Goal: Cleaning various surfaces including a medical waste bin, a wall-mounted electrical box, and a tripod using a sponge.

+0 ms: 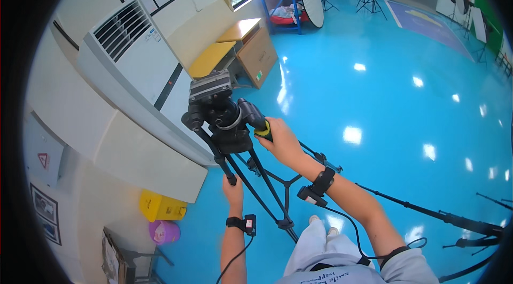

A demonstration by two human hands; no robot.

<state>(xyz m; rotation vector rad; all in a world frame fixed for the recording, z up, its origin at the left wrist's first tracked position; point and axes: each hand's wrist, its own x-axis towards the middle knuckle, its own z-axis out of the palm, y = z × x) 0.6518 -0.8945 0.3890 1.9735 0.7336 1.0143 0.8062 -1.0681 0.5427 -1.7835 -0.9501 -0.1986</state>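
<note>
A black video tripod [230,139] stands in front of me, its fluid head [214,95] topped by a flat grey mounting plate [210,85]. My right hand [282,141] is wrapped around the upper part of a tripod leg, beside a black and yellow part [263,130]. Lower down, my left hand [233,192] grips the end of the black pan handle [212,145] that slants down from the head. The tripod's spreader [287,183] shows between the legs. Each of my wrists carries a strapped-on device with a cable.
A white floor-standing air conditioner [140,59] is left of the tripod, near yellow-topped desks [212,59] and a cardboard box [258,57]. Other black stands [441,216] reach in at right. A yellow bin [160,205] and a purple bin [165,232] stand along the left wall.
</note>
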